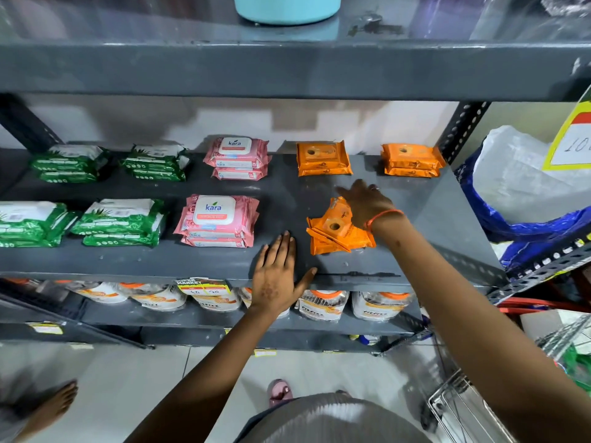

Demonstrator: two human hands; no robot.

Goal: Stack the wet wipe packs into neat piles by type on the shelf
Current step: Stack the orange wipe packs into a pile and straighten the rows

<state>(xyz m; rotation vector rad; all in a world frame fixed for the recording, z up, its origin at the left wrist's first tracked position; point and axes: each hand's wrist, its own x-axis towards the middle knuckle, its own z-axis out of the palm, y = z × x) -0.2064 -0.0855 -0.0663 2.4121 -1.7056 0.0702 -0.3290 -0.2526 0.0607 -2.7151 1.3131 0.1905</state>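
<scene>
Scanning left to right across the grey shelf: at the left edge of the frame you've got green packs in four piles, two at the back and two at the front. Front ones look a bit skewed, the packs not squared on each other.

Centre of the frame: pink Kara packs, one back pile and one front pile, each a few packs high, labels up.

Just right of the front pink pile, your left hand lies flat on the shelf's front lip, palm down, fingers straight and close together, thumb splayed out to the right. It holds nothing and touches no pack.

Right of centre: a loose orange pile near the front, packs fanned and twisted at different angles. Your right hand sits on its upper right corner, fingers spread and reaching past it toward the back, palm over the top pack. Can't tell if it actually grips the pack or just presses on it. An orange thread band circles that wrist, a ring shows on one finger.

Behind, at the back of the shelf: two tidy orange piles, one above the loose pile and one by the right upright.

Far right of the frame: a blue and white bag beside the rack and a yellow price card.
</scene>
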